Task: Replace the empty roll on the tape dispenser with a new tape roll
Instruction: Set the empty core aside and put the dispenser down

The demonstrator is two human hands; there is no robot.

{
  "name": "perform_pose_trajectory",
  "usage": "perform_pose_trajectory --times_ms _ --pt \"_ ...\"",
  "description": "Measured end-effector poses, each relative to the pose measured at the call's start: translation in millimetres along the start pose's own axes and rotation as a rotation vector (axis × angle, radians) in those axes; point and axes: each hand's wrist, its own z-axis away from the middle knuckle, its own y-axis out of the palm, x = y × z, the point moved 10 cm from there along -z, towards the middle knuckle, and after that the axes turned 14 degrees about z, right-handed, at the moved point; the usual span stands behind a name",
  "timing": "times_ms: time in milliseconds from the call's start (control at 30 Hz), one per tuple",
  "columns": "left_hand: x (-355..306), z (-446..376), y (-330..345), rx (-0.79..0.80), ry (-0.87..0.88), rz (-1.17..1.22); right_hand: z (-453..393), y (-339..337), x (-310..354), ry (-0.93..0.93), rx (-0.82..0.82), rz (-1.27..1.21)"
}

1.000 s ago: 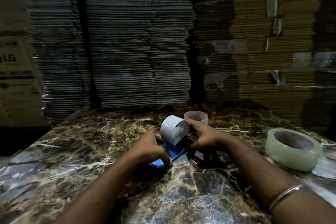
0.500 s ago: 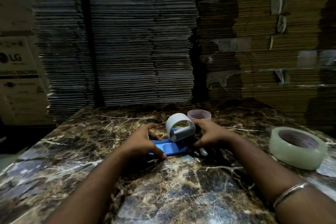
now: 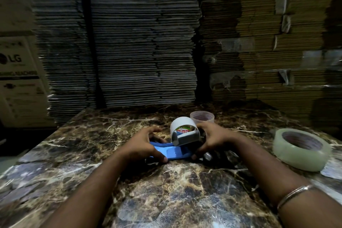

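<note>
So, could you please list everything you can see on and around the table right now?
dispenser: one, blue handle with grey head, centre of table, held by both hands
empty roll: one, white, on the dispenser head
new roll: one, clear greenish, lying flat at right
core: one, translucent pinkish, behind the dispenser
table: one, brown marble
cardboard stacks: several, grey and brown, behind the table
box: one, white, printed LG, far left
bangle: one, metal, right wrist
left hand: on the handle
right hand: on the head
</note>
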Motion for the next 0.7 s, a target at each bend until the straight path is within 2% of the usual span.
perform_pose_trajectory --times_ms 700 --pt "5.0 0.0 0.3 0.044 0.024 -0.034 -1.3 -4.1 -2.2 -0.012 -0.007 0.010"
